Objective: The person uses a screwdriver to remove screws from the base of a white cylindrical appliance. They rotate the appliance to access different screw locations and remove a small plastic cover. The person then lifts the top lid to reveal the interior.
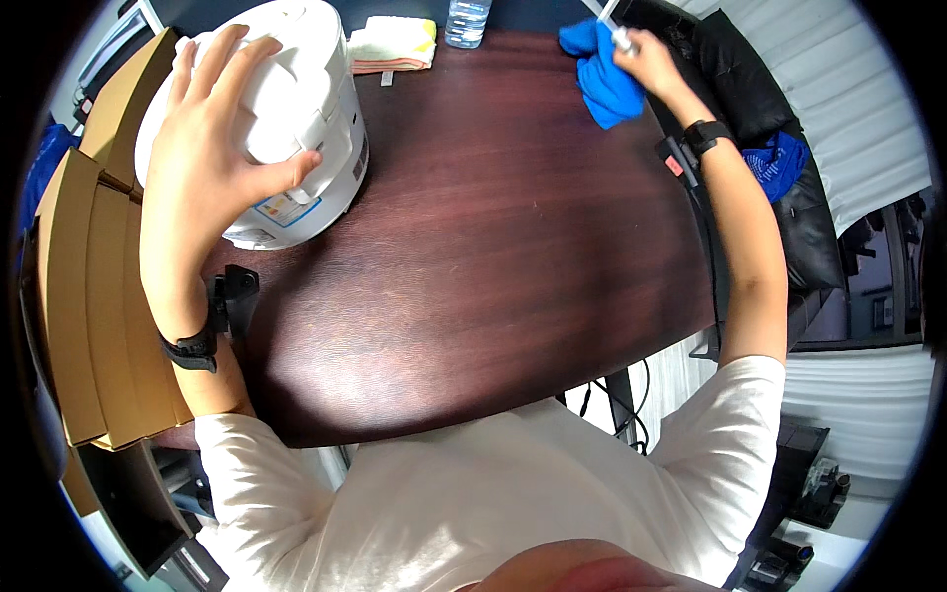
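Observation:
My left hand (212, 128) lies spread over the lid of a white rice cooker (335, 187), its thumb resting near the front catch. The cooker stands at the far left of the dark wooden table (473, 237). Out at the far right, my right hand (654, 67) is closed on a slim white object (623, 41); its kind is hard to make out. A crumpled blue cloth (610, 91) lies right beside and below those fingers, on the table's right edge. Whether the hand also touches the cloth I cannot tell.
A folded white and yellow towel (393, 44) and a clear water bottle (467, 22) sit at the table's back edge. Cardboard boxes (109, 296) crowd the left side. To the right is a black leather seat (750, 79); dark cables (636, 419) hang below the table.

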Available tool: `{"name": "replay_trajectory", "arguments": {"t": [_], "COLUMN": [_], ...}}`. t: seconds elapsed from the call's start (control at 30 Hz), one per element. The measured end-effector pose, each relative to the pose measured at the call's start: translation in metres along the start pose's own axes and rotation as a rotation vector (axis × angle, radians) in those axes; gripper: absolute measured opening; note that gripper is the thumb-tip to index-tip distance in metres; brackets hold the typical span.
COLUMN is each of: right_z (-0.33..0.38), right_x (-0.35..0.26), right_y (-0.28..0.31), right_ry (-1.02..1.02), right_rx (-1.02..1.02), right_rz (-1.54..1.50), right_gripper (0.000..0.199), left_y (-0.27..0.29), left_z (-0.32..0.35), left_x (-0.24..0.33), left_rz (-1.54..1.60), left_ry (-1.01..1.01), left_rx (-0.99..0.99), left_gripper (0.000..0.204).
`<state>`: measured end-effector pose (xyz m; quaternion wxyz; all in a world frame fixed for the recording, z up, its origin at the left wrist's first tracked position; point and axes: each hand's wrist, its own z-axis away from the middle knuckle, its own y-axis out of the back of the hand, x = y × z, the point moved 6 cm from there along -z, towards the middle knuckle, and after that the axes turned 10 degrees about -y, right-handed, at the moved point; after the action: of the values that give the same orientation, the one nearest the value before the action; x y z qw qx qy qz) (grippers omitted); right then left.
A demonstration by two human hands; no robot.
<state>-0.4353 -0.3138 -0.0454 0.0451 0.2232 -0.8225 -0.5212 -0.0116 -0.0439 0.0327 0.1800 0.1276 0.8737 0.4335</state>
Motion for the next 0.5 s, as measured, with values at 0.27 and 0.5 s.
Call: {"name": "replay_trajectory", "arguments": {"t": [0.27, 0.5], "right_z": [0.055, 0.102], "right_x": [0.147, 0.159], "right_y": [0.092, 0.264], "right_ry": [-0.286, -0.451], "right_rx": [-0.134, 0.724], "right_rz": [0.708, 0.294], "right_gripper": [0.034, 0.018], "left_y": [-0.001, -0.004], "left_z": [-0.003, 0.0], "left_x": [0.0, -0.004], "left_rz": [0.0, 0.006], "left_ry": [0.004, -0.047], "left_rx": [0.005, -0.001], "left_gripper": [0.083, 0.085]}}
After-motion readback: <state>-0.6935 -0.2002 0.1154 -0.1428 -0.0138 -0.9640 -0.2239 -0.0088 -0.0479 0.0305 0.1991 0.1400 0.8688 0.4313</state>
